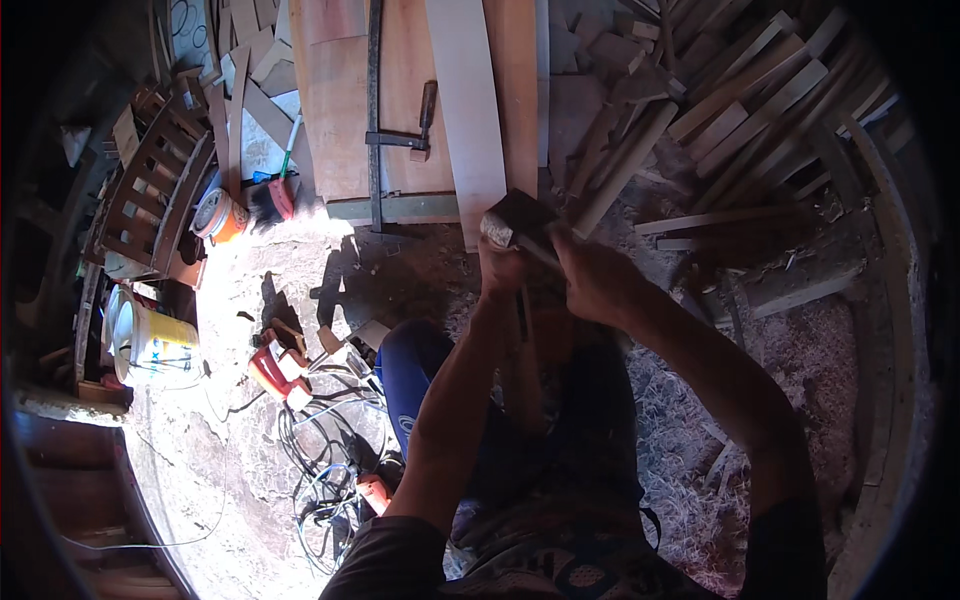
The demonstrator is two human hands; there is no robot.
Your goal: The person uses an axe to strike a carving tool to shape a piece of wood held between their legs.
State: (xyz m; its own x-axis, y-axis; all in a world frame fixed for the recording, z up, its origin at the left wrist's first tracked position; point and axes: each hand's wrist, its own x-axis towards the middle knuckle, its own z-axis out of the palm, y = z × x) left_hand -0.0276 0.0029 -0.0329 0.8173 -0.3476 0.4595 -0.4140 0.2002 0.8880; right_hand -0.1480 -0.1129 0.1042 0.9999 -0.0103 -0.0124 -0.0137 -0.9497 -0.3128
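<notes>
My right hand [597,282] is closed round the short handle of a dark, block-headed mallet [528,218]. Its head, with a pale rounded end, is right over my left hand [500,268], which is closed in an upright grip. Below that fist shows a slim, shiny upright tool that looks like a chisel [523,314]; its upper part is hidden. A strip of wood [521,385] stands between my knees, dim in shadow. Whether the tool's tip touches it I cannot tell.
Ahead lie long boards [465,110] and a bar clamp [376,140]. Offcuts [740,120] pile up at the right, above wood shavings [690,440]. On the left are a white bucket [160,345], a red power tool [275,370] and tangled cables [320,500].
</notes>
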